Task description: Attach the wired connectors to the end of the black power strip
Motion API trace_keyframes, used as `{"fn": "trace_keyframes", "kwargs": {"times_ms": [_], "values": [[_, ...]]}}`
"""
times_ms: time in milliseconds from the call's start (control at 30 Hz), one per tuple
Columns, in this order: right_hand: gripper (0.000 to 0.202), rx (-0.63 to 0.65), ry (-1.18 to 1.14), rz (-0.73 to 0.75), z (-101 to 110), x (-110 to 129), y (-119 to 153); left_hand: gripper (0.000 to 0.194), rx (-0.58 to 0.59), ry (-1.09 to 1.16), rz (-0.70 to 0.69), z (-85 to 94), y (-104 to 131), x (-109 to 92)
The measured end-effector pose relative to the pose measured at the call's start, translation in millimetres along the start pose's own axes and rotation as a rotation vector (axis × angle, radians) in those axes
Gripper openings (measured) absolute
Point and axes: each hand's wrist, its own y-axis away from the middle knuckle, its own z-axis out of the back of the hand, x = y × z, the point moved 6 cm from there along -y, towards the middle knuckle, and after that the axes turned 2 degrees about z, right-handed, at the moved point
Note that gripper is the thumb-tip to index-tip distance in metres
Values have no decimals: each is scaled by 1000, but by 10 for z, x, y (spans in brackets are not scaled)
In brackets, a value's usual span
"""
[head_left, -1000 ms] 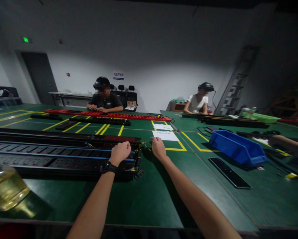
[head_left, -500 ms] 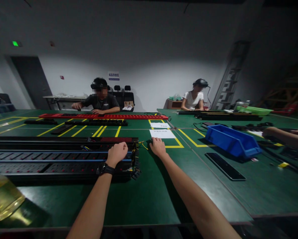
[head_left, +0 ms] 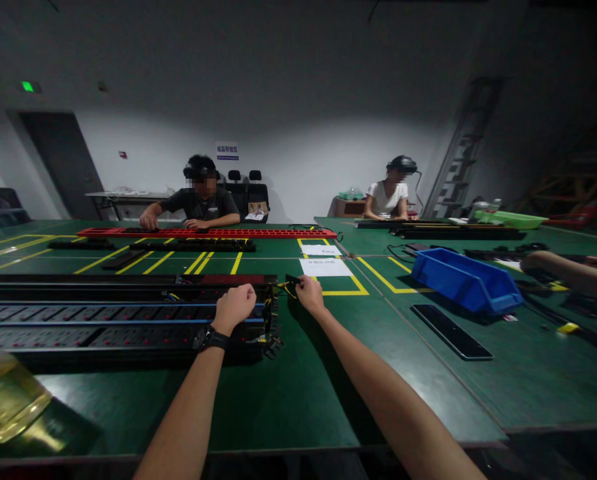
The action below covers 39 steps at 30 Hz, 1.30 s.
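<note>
Long black strips with red-marked, socket-like openings and blue edging, probably power strips point(head_left: 143, 313), lie side by side on the green table at the left. My left hand point(head_left: 236, 310), with a dark watch on its wrist, rests curled over their right end; whatever is under its closed fingers is hidden. Just beyond that end, my right hand point(head_left: 310, 295) pinches a small black end piece point(head_left: 292, 280). Yellow wires point(head_left: 282, 285) run between this piece and the strip's end. Another small black part point(head_left: 273, 347) hangs at the near corner of the strips.
A blue bin point(head_left: 466, 283) and a phone point(head_left: 451, 331) are to the right. Paper sheets point(head_left: 325, 267) lie ahead. At the near left stands a container of yellow liquid point(head_left: 8, 398). Two people sit across, one behind a red rail point(head_left: 208, 233); another person's arm point(head_left: 553, 269) reaches in right.
My right hand has drawn slightly left and now has the small black piece raised in its fingers. My left hand has stayed put. The person across at left has moved a hand to the rail.
</note>
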Motion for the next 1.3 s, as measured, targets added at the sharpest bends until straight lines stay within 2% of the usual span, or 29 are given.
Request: {"fn": "trace_keyframes", "kwargs": {"times_ms": [200,500,700,967,1067,1300], "values": [[21,-19,-124,0,-87,99,22,27,-1,0,0,-13,-15,10],[21,-37,-260,-21,-9,142,86,25,-2,4,-9,-8,-7,5],[22,0,-339,33,-63,169,97,25,-12,4,-6,6,9,0],[32,104,-283,99,-134,224,113,25,-18,8,9,-8,0,4],[31,91,-243,80,-159,244,121,26,-21,11,9,-11,-1,7],[18,37,-174,67,-184,330,97,27,-24,5,13,-15,5,7]]}}
